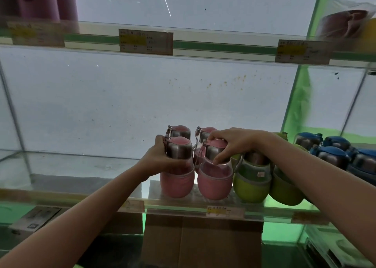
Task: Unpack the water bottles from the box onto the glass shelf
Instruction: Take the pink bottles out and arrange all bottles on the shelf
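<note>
Your left hand (160, 156) grips the steel cap of the front-left pink bottle (177, 178), and your right hand (234, 143) pinches the cap of the front-right pink bottle (215, 183) beside it. Both stand upright near the front edge of the glass shelf (81, 166), left of the green bottles (251, 186). The price tags (145, 42) on the shelf rails are too blurred to read; the cardboard box (201, 241) sits below the shelf.

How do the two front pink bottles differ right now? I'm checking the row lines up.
The left pink bottle is gripped round its neck by the left hand; the right pink bottle is pinched at its steel cap by the right hand. The left one stands upright, the right one tilts slightly. Both share a pink sleeve, a steel cap and a strap, at the front of the glass shelf.
</note>
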